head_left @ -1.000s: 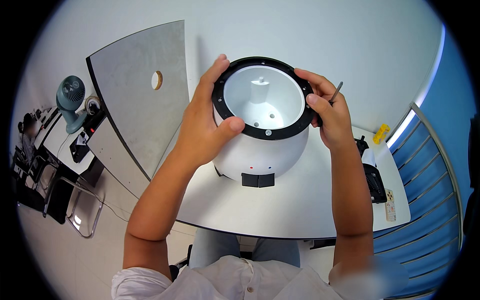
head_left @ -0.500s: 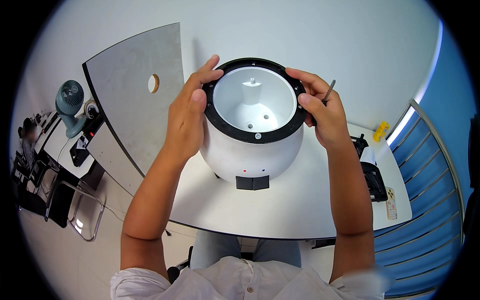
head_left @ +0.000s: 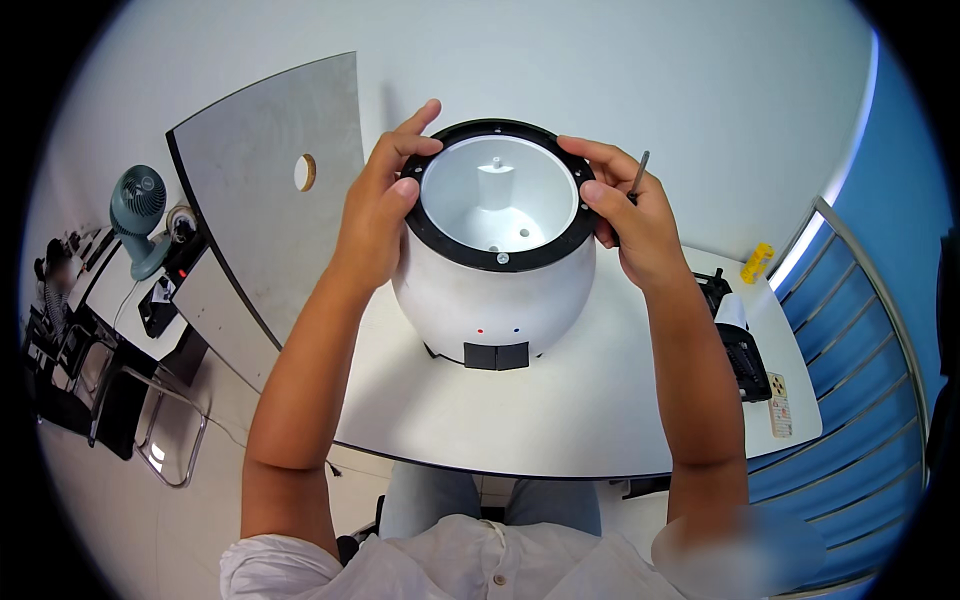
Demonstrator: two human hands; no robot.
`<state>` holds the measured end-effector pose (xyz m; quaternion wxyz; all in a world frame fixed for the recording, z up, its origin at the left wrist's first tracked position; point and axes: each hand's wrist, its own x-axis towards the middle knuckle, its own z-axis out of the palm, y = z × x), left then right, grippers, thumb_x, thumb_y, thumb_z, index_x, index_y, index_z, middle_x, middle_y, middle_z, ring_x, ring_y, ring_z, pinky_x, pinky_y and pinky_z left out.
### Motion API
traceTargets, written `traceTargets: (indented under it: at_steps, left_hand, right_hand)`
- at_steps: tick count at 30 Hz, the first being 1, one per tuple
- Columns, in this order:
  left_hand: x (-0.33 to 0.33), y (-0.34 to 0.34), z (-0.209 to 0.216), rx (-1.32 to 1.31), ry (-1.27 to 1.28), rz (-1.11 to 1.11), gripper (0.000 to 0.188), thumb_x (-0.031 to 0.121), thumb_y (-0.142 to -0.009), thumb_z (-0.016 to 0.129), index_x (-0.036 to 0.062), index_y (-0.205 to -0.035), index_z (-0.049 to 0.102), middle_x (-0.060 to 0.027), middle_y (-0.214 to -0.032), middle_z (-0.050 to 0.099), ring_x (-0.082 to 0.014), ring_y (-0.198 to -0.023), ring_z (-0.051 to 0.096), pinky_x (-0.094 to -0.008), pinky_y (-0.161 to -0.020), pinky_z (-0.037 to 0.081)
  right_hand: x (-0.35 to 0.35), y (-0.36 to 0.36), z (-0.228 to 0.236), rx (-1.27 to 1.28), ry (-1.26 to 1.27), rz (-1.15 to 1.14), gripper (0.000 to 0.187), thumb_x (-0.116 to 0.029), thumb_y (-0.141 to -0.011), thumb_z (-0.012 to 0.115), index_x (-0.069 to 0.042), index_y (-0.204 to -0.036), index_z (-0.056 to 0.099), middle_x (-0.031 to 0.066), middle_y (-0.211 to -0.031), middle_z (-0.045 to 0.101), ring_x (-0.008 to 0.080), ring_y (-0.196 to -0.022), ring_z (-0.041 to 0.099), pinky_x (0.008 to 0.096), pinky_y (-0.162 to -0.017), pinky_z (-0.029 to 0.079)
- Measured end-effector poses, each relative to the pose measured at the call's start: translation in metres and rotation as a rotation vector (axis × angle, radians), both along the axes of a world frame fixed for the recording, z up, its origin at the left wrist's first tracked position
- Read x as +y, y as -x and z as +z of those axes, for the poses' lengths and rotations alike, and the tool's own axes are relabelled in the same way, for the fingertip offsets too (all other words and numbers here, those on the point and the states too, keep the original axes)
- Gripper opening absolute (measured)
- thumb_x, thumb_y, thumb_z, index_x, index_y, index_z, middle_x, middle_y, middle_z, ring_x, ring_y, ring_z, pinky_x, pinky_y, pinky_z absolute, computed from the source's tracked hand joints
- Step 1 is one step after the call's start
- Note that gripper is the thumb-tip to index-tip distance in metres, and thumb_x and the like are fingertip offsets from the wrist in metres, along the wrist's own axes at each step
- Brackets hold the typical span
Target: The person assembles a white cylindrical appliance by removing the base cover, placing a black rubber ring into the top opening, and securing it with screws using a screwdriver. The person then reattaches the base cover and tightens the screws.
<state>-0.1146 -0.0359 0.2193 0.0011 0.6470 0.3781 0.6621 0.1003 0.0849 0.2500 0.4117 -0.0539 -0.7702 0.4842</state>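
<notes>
A round white appliance shell (head_left: pixel 488 300) with a black top ring (head_left: pixel 498 261) stands upright on the white table (head_left: pixel 560 410). A short post rises inside its white bowl. My left hand (head_left: pixel 378 220) grips the ring's left side, thumb on the rim. My right hand (head_left: pixel 630 215) holds the ring's right side and also pinches a thin metal tool (head_left: pixel 639 172) that sticks up between its fingers. A black block sits at the shell's lower front.
A grey table panel (head_left: pixel 265 190) with a round hole lies to the left. A small fan (head_left: pixel 140 205) and cluttered desks are at far left. Black gear (head_left: pixel 738 340) and a small yellow object (head_left: pixel 756 262) rest on the table's right end. A blue railing runs at right.
The shell has been turned from tilted toward me to standing upright, and my left thumb moved from the front of the ring to its left side.
</notes>
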Motion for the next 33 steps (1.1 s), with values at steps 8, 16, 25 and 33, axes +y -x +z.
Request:
traceTargets:
  at_steps: [8, 16, 25, 33]
  left_hand:
    - [0.008, 0.014, 0.002, 0.097, 0.009, -0.068, 0.060, 0.059, -0.079, 0.048, 0.0050, -0.105, 0.049, -0.0190, -0.140, 0.038, -0.0285, -0.122, 0.044, -0.0387, -0.104, 0.029]
    - [0.022, 0.006, 0.004, 0.027, -0.003, -0.144, 0.067, 0.065, -0.076, 0.046, 0.0067, -0.108, 0.047, -0.0203, -0.147, 0.027, -0.0354, -0.131, 0.033, -0.0465, -0.106, 0.023]
    - [0.015, 0.008, 0.022, 0.172, 0.063, -0.215, 0.067, 0.065, -0.072, 0.053, 0.0080, -0.107, 0.058, -0.0184, -0.141, 0.038, -0.0334, -0.127, 0.040, -0.0407, -0.105, 0.030]
    - [0.022, 0.013, 0.014, 0.117, 0.020, -0.326, 0.051, 0.055, -0.072, 0.057, 0.0066, -0.085, 0.055, -0.0196, -0.132, 0.046, -0.0332, -0.122, 0.044, -0.0421, -0.102, 0.033]
  right_hand:
    - [-0.001, -0.003, -0.002, -0.007, -0.068, -0.020, 0.045, -0.022, -0.081, 0.057, -0.004, -0.122, 0.056, -0.0058, -0.071, 0.046, 0.0017, -0.054, 0.037, 0.0162, -0.044, 0.029]
    - [0.004, -0.001, 0.001, -0.004, 0.004, -0.004, 0.039, -0.021, -0.082, 0.064, -0.005, -0.118, 0.060, -0.0072, -0.066, 0.038, 0.0029, -0.056, 0.037, 0.0190, -0.047, 0.030]
    - [0.004, -0.005, 0.001, -0.018, -0.024, 0.032, 0.039, -0.020, -0.083, 0.063, -0.006, -0.119, 0.059, -0.0067, -0.066, 0.040, 0.0031, -0.056, 0.038, 0.0187, -0.047, 0.031]
    - [0.005, -0.005, 0.004, -0.041, -0.013, 0.046, 0.039, -0.019, -0.084, 0.062, -0.007, -0.120, 0.057, -0.0066, -0.067, 0.040, 0.0031, -0.056, 0.038, 0.0188, -0.047, 0.031]
